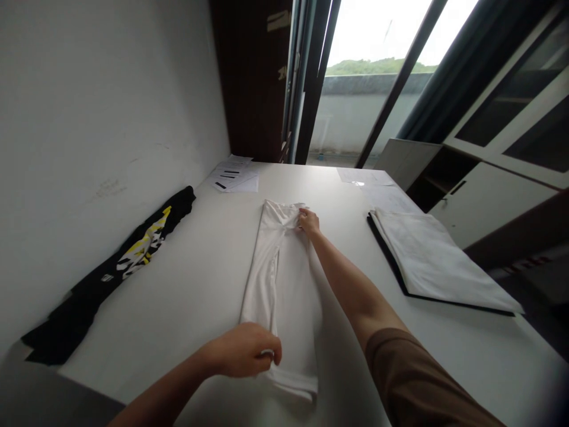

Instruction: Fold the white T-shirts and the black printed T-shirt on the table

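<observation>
A pair of white pants (293, 284) lies lengthwise on the white table, its waistband at the far end and its leg hems toward me. The two legs partly overlap, with a crease running down between them. My left hand (249, 351) is closed in a pinch on the near end of a leg, by the hem, and covers part of it. At the far end, the fingers of my right hand (308, 220) are closed on the right corner of the waistband.
Dark clothing with a yellow and white pattern (142, 249) lies along the wall at left. On the right rests a folded white cloth (444, 255) over a black one. Papers (235, 175) lie at the table's (200, 261) far left corner, more papers (367, 178) at far right.
</observation>
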Available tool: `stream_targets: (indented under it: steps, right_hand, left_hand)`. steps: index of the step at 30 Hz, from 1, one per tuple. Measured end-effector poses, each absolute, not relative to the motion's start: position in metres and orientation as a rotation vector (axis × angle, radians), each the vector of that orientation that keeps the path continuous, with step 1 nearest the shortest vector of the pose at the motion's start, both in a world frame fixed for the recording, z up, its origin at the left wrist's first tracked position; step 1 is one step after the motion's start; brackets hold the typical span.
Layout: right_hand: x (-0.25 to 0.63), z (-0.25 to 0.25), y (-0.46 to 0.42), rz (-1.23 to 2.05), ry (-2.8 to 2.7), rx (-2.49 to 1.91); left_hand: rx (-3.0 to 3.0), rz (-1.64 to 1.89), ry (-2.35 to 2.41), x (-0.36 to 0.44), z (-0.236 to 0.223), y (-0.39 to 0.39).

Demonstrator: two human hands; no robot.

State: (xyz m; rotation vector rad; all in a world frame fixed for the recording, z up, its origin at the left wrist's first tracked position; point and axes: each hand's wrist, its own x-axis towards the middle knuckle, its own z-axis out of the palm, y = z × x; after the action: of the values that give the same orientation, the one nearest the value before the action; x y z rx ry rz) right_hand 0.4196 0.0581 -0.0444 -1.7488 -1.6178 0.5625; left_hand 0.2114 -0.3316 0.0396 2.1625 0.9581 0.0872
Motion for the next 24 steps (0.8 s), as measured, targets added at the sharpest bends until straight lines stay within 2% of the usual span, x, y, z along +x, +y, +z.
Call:
stream_targets:
  steps: [8,13,18,24]
  right_hand:
    - [0.420,-0.047,0.062,0.611,-1.662,-1.668]
    - [0.422,-0.049,0.062,0.490,-1.767,-1.821]
    - [0.421,-0.051,0.055,0.469,-1.830,-1.831]
    - [0.409,-0.034,0.040,0.256,-2.002,-1.829]
  left_hand:
    - [2.185,0.029,0.874,0.211,0.048,-0.332]
    - [2.126,0.138,0.962,0.215,0.054,-0.316]
    - [2.384,0.397,1.370,0.219,0.027,-0.276]
    - [2.521,0.303,1.486,0.223,-0.014,-0.250]
